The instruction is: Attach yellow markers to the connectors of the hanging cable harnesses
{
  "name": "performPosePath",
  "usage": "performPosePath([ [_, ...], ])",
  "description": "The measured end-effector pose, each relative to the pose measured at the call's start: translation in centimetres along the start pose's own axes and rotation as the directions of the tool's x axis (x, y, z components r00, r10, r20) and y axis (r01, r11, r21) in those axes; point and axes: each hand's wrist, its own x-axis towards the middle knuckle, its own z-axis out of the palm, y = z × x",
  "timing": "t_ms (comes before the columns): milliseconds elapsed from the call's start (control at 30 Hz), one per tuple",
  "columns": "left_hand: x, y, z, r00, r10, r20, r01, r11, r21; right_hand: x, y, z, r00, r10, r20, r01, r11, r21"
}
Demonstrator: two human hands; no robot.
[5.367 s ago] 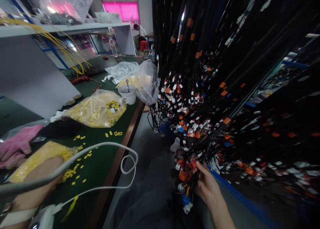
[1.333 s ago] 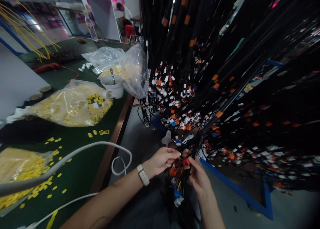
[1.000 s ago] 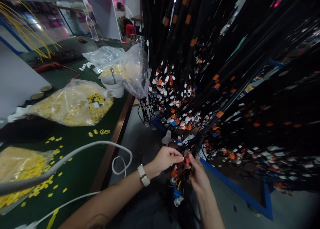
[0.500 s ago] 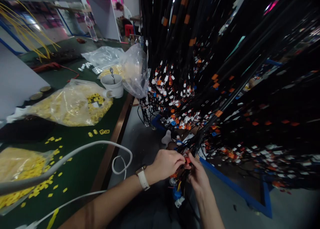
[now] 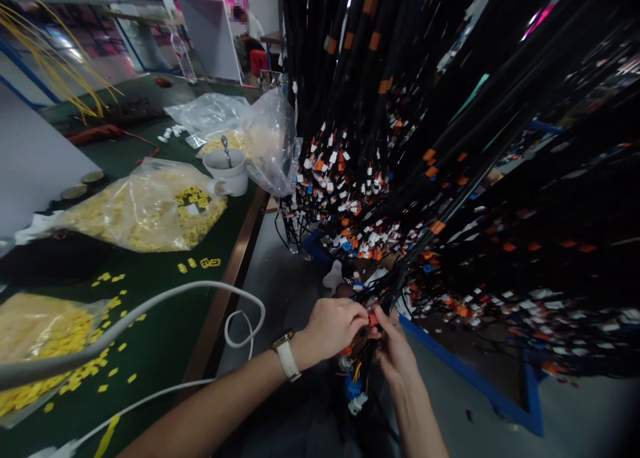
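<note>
My left hand, with a white-strapped watch on the wrist, pinches at a small red connector. From the other side, my right hand grips the same connector between thumb and fingers. The connector sits at the end of a black wire harness that runs up to the right. Below my fingers dangle a blue connector with yellow wires and a white connector. My fingertips hide part of the red piece, so its details are unclear.
Many black harnesses with white and orange connectors hang ahead and right, above a blue frame. At left, a green bench carries bags of small yellow parts, a white cup and a grey cable. Someone sits far back.
Both hands stay at the red connector with only slight finger movement. The dangling blue and white connectors have shifted slightly. The rest looks the same.
</note>
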Motion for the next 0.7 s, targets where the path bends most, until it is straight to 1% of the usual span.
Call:
performPosePath([
  [67, 0.21, -0.01, 0.02, 0.996, -0.083, -0.012, 0.082, 0.996, -0.04, -0.13, -0.02, -0.08, 1.0, -0.001, 0.003, 0.001, 1.0, -0.002],
  [133, 0.44, -0.02, -0.03, 0.982, -0.187, -0.002, 0.186, 0.979, -0.083, -0.27, -0.05, -0.2, 1.0, 0.001, 0.01, -0.001, 1.0, -0.003],
  [200, 0.61, -0.05, -0.1, 0.967, -0.244, 0.067, 0.251, 0.956, -0.15, -0.38, -0.07, -0.33, 1.0, 0.008, 0.028, -0.008, 1.0, -0.003],
  [233, 0.66, -0.06, -0.11, 0.962, -0.245, 0.121, 0.266, 0.942, -0.204, -0.42, -0.07, -0.39, 0.999, 0.012, 0.043, -0.012, 1.0, -0.002],
  [300, 0.7, -0.12, -0.03, 0.952, -0.209, 0.224, 0.278, 0.897, -0.344, -0.45, -0.05, -0.49, 0.997, 0.019, 0.078, -0.019, 1.0, 0.0],
  [367, 0.71, -0.22, 0.2, 0.942, -0.166, 0.293, 0.296, 0.823, -0.485, -0.44, 0.0, -0.57, 0.993, 0.02, 0.115, -0.02, 1.0, 0.001],
  [467, 0.7, -0.4, 0.6, 0.928, -0.126, 0.349, 0.331, 0.709, -0.622, -0.4, 0.09, -0.64, 0.991, -0.003, 0.137, 0.004, 1.0, -0.009],
  [533, 0.67, -0.46, 0.74, 0.924, -0.124, 0.362, 0.347, 0.67, -0.657, -0.39, 0.13, -0.67, 0.99, -0.005, 0.138, 0.008, 1.0, -0.02],
  [600, 0.6, -0.42, 0.73, 0.929, -0.138, 0.344, 0.343, 0.675, -0.653, -0.42, 0.15, -0.69, 0.989, 0.014, 0.147, -0.01, 1.0, -0.025],
  [700, 0.44, -0.18, 0.49, 0.944, -0.165, 0.287, 0.309, 0.749, -0.586, -0.5, 0.12, -0.65, 0.987, 0.023, 0.157, -0.02, 1.0, -0.023],
])
